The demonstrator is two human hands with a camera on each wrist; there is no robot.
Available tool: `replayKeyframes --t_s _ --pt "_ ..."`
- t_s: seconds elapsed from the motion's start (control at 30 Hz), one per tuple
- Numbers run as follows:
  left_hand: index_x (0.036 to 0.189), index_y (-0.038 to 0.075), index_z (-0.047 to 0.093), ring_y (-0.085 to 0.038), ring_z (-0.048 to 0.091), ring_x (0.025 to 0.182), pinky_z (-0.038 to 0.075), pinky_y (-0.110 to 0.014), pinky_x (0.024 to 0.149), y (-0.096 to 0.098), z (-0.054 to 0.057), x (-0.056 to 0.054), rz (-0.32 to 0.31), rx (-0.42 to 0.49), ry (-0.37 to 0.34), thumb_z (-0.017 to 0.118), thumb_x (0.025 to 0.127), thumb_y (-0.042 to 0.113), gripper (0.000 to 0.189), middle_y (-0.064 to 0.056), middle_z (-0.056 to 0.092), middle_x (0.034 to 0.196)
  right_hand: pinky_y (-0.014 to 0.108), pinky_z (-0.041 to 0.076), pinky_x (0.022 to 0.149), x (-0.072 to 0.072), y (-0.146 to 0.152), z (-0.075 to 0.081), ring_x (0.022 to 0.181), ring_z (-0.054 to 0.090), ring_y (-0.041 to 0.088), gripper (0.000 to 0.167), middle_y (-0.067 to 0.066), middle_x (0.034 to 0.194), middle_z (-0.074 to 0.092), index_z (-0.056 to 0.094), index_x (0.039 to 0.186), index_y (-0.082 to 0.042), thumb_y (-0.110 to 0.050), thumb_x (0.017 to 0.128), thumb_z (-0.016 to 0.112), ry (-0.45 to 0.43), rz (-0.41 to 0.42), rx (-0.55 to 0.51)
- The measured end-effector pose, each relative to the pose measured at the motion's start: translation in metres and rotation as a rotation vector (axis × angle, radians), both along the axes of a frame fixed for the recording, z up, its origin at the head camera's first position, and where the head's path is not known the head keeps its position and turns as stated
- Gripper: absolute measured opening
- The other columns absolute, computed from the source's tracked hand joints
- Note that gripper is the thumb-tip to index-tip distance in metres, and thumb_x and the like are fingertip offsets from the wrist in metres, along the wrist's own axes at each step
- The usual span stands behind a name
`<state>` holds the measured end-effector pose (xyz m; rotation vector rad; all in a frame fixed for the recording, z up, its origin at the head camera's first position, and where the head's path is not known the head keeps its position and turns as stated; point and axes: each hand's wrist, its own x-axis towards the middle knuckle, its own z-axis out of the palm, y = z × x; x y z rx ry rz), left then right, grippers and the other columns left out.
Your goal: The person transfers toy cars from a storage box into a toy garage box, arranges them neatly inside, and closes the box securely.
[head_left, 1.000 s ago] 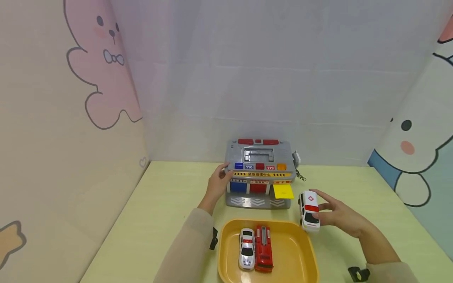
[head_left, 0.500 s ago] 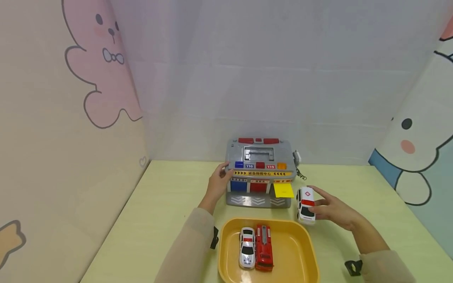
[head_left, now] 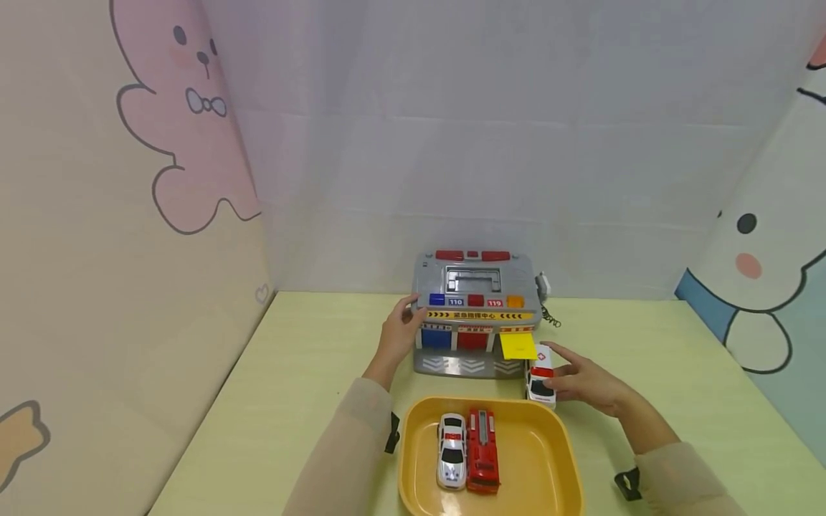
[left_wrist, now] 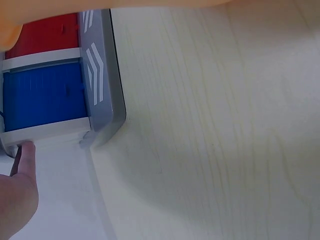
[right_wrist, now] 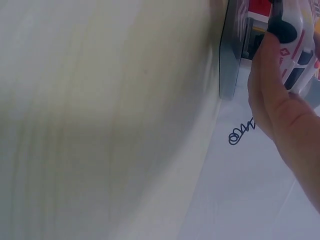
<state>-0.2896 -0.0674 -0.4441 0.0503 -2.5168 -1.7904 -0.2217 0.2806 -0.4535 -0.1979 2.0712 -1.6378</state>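
My right hand [head_left: 590, 387] grips a white toy ambulance [head_left: 542, 390] with a red band and a red cross on its roof. The ambulance is at the front right corner of a grey toy rescue station [head_left: 474, 365], close to its raised yellow door [head_left: 518, 346]. In the right wrist view, the ambulance [right_wrist: 295, 55] is between my thumb and fingers, in front of the open bay. My left hand [head_left: 398, 333] rests against the station's left side. A straight finger [left_wrist: 29, 157] touches the side wall beside the blue door [left_wrist: 42, 95] in the left wrist view.
A yellow tray [head_left: 542, 459] stands in front of the station. It holds a white toy police car [head_left: 452, 451] and a red toy fire truck [head_left: 482, 451]. A toy phone handset [head_left: 543, 285] with a coiled cord hangs on the station's right side. A pale wall rises behind.
My right hand has moved left with the ambulance, from beside the station to its front right corner near the yellow door. The left hand stays against the station.
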Motion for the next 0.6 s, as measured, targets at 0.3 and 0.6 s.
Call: replayKeyframes --t_s 0.3,0.6 --pt "0.141 0.025 0.051 -0.029 0.053 0.122 0.045 -0.045 0.099 0.0 -0.002 -0.003 -0.001 0.006 -0.003 0.058 0.098 0.038 0.045 -0.015 0.055 0.134 0.044 0.054 0.086 -0.008 -0.01 -0.009 0.097 0.061 0.029 0.09 0.03 0.12 0.047 0.003 0.154 0.001 -0.01 0.092 0.068 0.002 0.029 -0.045" --pt "0.142 0.026 0.05 -0.028 0.053 0.122 0.045 -0.045 0.099 -0.001 -0.003 -0.002 0.007 -0.01 -0.01 0.058 0.098 0.039 0.046 -0.014 0.056 0.133 0.045 0.054 0.086 -0.012 -0.02 -0.014 0.098 0.061 0.031 0.09 0.031 0.121 0.047 0.001 0.153 0.004 -0.009 0.093 0.067 0.004 0.033 -0.049"
